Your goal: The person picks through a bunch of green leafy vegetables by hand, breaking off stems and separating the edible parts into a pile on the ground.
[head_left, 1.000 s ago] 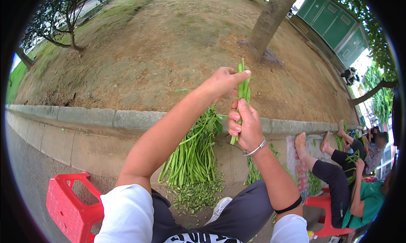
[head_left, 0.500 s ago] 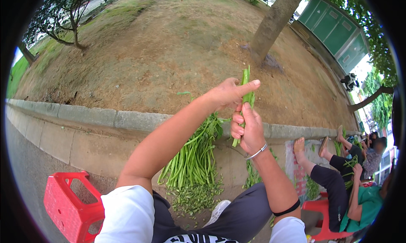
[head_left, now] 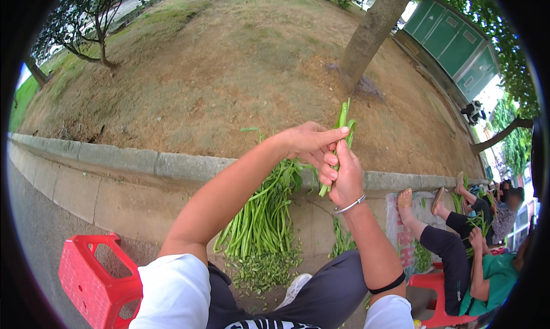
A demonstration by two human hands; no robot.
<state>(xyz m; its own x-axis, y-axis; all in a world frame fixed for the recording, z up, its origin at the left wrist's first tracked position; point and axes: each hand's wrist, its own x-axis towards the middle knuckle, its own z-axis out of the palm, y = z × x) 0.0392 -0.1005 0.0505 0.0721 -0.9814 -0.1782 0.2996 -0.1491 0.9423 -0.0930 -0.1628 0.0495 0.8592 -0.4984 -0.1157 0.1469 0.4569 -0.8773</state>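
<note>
Out in front of me, over the kerb, a small bunch of green leafy-vegetable stems (head_left: 344,114) is held upright, tilted slightly right. My right hand (head_left: 348,177), with a bangle at the wrist, wraps its fingers round the lower part. Just above it, my left hand (head_left: 312,141) is closed on the stems, thumb pressed across them; its fingertips are partly hidden. Below my left forearm lies a large pile of long green stems (head_left: 258,220) with leafy tops against the kerb. Short broken green pieces (head_left: 263,271) are scattered at its near end.
A stone kerb (head_left: 137,158) crosses in front, with bare soil and a tree trunk (head_left: 375,36) beyond. A red plastic stool (head_left: 86,277) stands at left. More greens (head_left: 342,240) lie by my right knee. At right, a person in a green shirt (head_left: 495,277) sits handling greens.
Both hands have shifted slightly right with the stems, the left one also lower and closer to the right. The stem tops now look split apart, one piece bending over to the right.
</note>
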